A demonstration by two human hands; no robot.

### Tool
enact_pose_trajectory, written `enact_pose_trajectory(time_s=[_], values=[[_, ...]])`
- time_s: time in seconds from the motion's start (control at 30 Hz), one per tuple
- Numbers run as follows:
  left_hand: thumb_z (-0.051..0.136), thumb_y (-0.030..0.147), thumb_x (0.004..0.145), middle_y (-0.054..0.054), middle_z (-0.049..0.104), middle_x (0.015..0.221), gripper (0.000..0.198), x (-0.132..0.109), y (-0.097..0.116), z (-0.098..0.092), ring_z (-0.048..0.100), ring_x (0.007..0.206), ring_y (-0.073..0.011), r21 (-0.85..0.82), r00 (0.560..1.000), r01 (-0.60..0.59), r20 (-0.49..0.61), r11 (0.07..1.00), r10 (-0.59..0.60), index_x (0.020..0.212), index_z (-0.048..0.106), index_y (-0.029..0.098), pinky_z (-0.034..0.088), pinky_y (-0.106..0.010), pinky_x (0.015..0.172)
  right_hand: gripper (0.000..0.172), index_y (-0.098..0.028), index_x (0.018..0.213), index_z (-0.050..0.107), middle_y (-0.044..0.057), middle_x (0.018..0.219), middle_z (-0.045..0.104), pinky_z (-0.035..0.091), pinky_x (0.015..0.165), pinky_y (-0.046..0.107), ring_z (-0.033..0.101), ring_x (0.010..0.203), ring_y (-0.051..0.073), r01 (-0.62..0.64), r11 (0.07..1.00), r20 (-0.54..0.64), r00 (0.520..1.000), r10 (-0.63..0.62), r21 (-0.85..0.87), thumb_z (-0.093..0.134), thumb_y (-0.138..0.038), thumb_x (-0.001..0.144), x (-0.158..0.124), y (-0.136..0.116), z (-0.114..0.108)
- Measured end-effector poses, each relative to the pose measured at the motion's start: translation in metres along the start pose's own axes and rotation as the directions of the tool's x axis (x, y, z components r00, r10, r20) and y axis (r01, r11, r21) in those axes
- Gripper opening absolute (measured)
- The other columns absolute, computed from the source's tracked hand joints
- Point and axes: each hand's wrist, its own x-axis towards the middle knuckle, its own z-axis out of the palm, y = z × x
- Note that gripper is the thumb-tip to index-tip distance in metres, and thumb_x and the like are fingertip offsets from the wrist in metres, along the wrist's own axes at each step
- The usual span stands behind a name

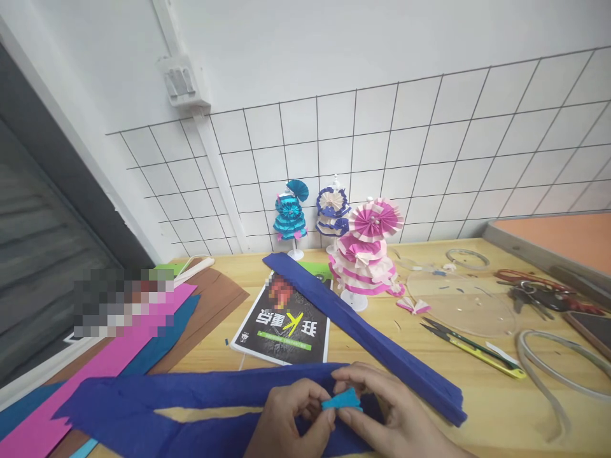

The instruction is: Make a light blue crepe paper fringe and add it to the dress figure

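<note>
A small piece of folded light-blue crepe paper (342,400) is pinched between my two hands, narrow on the left and flaring to the right. My left hand (296,413) grips its narrow end between thumb and forefinger. My right hand (382,404) has thumb and fingers closed on the wider end. Beneath both hands spreads dark-blue crepe paper (214,385), partly hidden by them. Another dark-blue strip (367,334) runs diagonally behind my right hand, across a printed black booklet (286,324).
Paper-dressed stands in teal (290,219), dark blue (333,207) and pink (365,261) stand at the back. Yellow-handled snips (477,350), a clear tube coil (529,381) and keys (529,296) lie right. Pink paper (102,369) and brown paper (210,305) overlap at left.
</note>
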Motion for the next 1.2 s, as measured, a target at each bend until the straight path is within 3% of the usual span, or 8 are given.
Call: enact_pose_trajectory(time_s=[0.23, 0.4, 0.6, 0.73, 0.9, 1.2], values=[[0.051, 0.01, 0.068, -0.005, 0.068, 0.053, 0.015, -0.0007, 0.0058, -0.0015, 0.062, 0.048, -0.0163, 0.018, 1.0, -0.01, -0.003, 1.0, 0.011, 0.064, 0.065, 0.012, 0.046, -0.02, 0.048, 0.012, -0.017, 0.082, 0.068, 0.006, 0.076, 0.063, 0.047, 0.063, 0.026, 0.06, 0.071, 0.018, -0.009, 1.0, 0.124, 0.992, 0.008, 0.008, 0.057, -0.023, 0.08, 0.0055, -0.0034, -0.0012], [0.056, 0.012, 0.067, -0.002, 0.065, 0.05, 0.011, -0.0006, 0.0098, -0.0024, 0.059, 0.048, -0.0138, 0.086, 0.998, -0.026, -0.049, 0.996, 0.031, 0.061, 0.065, 0.015, 0.044, -0.019, 0.049, 0.016, -0.017, 0.077, 0.067, 0.005, 0.073, 0.06, 0.045, 0.061, 0.026, 0.058, 0.069, 0.018, 0.0, 1.0, 0.125, 0.992, -0.002, 0.018, 0.055, -0.026, 0.082, 0.0042, -0.0024, -0.0025], [0.052, 0.016, 0.072, -0.006, 0.069, 0.056, 0.013, -0.0005, 0.0039, -0.0019, 0.063, 0.052, -0.0161, -0.048, 1.0, 0.003, -0.007, 0.999, -0.003, 0.069, 0.065, 0.014, 0.048, -0.021, 0.051, 0.017, -0.017, 0.075, 0.068, 0.005, 0.073, 0.061, 0.045, 0.062, 0.027, 0.057, 0.069, 0.018, -0.004, 1.0, 0.108, 0.994, 0.002, 0.021, 0.055, -0.027, 0.082, 0.0064, -0.0033, -0.0047], [0.052, 0.017, 0.072, -0.005, 0.069, 0.055, 0.013, 0.0001, 0.0026, -0.004, 0.063, 0.051, -0.0163, -0.041, 0.999, 0.012, -0.039, 0.999, -0.013, 0.07, 0.064, 0.014, 0.048, -0.022, 0.051, 0.014, -0.017, 0.086, 0.067, 0.005, 0.074, 0.06, 0.045, 0.059, 0.027, 0.056, 0.066, 0.017, -0.018, 0.999, 0.087, 0.996, 0.015, 0.032, 0.059, -0.025, 0.079, 0.0073, -0.0026, -0.0036], [0.051, 0.016, 0.071, -0.006, 0.069, 0.056, 0.014, 0.0006, 0.0049, -0.0062, 0.064, 0.053, -0.0175, -0.021, 0.999, -0.013, -0.047, 1.0, 0.012, 0.068, 0.064, 0.013, 0.049, -0.023, 0.052, 0.014, -0.017, 0.077, 0.069, 0.006, 0.072, 0.064, 0.046, 0.062, 0.028, 0.058, 0.067, 0.018, -0.037, 0.999, 0.085, 0.996, 0.035, 0.026, 0.057, -0.023, 0.08, 0.0061, -0.0029, -0.0038], [0.052, 0.017, 0.071, -0.006, 0.068, 0.055, 0.012, 0.0008, 0.0026, -0.0048, 0.063, 0.052, -0.0166, -0.049, 0.998, 0.011, -0.055, 0.999, -0.014, 0.067, 0.063, 0.014, 0.049, -0.022, 0.051, 0.013, -0.017, 0.081, 0.07, 0.006, 0.072, 0.065, 0.047, 0.06, 0.027, 0.059, 0.066, 0.018, -0.041, 0.999, 0.065, 0.997, 0.04, 0.015, 0.059, -0.024, 0.079, 0.0059, -0.0006, -0.0027]])
